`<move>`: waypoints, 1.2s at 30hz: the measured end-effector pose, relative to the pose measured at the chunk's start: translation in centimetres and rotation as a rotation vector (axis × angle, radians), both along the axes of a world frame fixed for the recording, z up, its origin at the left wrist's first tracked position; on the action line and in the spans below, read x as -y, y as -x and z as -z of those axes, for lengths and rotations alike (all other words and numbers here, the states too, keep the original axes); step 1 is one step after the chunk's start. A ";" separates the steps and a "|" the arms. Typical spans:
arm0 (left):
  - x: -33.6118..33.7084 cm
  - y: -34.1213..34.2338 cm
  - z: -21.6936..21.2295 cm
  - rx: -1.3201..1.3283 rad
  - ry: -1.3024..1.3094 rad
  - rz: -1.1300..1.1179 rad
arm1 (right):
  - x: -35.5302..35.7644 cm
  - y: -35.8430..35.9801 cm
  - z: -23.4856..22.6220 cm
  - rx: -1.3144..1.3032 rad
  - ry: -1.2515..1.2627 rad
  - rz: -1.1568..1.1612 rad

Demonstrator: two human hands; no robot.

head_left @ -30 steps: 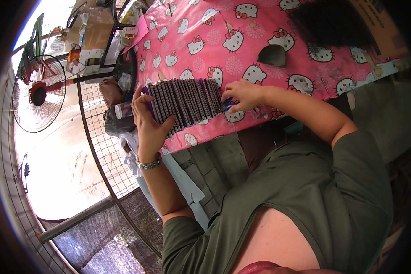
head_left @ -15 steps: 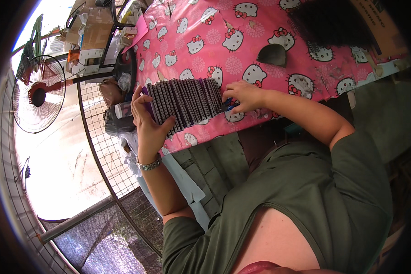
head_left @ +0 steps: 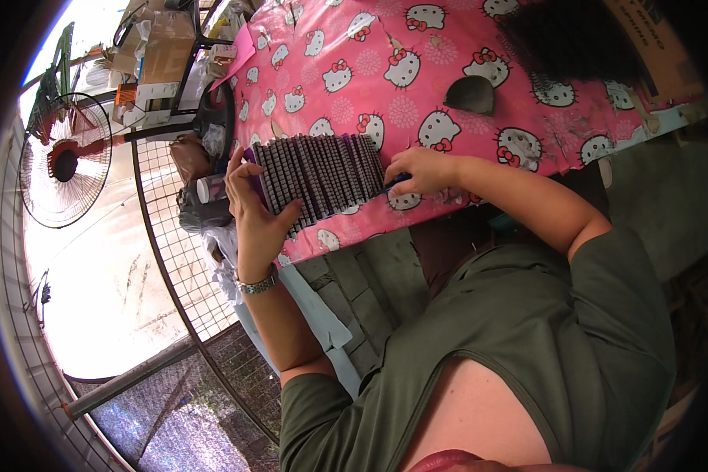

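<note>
A long row of thin dark purple-and-grey pieces (head_left: 318,175), packed side by side like a block, lies on a pink table cover printed with cartoon cats (head_left: 385,71). My left hand (head_left: 252,208), with a metal wristwatch, cups the row's left end, thumb along its near edge. My right hand (head_left: 417,169) presses against the row's right end, fingers curled around something small and blue. Both hands squeeze the row between them.
A dark half-round object (head_left: 470,94) lies on the cover behind the row, and a black heap (head_left: 566,39) sits beyond it. A wire mesh fence (head_left: 173,267) runs along the left. A standing fan (head_left: 63,161) and stacked boxes (head_left: 161,55) are farther left.
The row and both hands stay in nearly the same place; my right hand has shifted slightly along the row's end.
</note>
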State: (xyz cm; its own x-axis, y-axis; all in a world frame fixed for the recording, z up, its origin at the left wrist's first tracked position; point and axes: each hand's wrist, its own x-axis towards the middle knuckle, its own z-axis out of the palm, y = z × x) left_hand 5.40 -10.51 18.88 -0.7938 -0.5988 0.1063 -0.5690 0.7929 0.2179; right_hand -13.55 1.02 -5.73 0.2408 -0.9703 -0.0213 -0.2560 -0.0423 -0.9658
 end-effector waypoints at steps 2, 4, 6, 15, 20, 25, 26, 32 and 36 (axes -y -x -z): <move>0.0 0.0 0.1 -0.007 -0.003 0.000 | 1.1 0.4 -1.8 0.095 -0.414 -0.149; 0.0 0.0 0.1 -0.008 -0.003 -0.004 | 1.8 0.9 -3.5 0.066 -0.492 -0.174; 0.0 0.0 0.1 -0.005 0.000 -0.010 | 1.9 1.1 -3.2 -0.016 -0.341 -0.152; -0.1 0.1 0.0 0.000 -0.003 -0.013 | 0.6 1.1 0.5 -0.238 0.334 0.044; 0.0 0.1 0.0 -0.004 -0.010 -0.006 | 1.7 0.9 0.4 -0.247 0.239 -0.004; 0.0 0.2 0.0 0.002 0.010 0.002 | 2.7 1.2 -2.7 -0.245 -0.268 -0.234; -0.1 0.1 0.0 0.000 0.008 0.000 | 2.5 1.3 -3.1 -0.308 -0.225 -0.223; -0.1 0.0 -0.1 0.000 -0.050 -0.025 | 0.4 1.1 -0.6 -0.374 0.246 -0.030; -0.1 0.2 0.1 -0.019 0.002 0.011 | 1.3 0.3 -1.2 -0.390 0.066 -0.098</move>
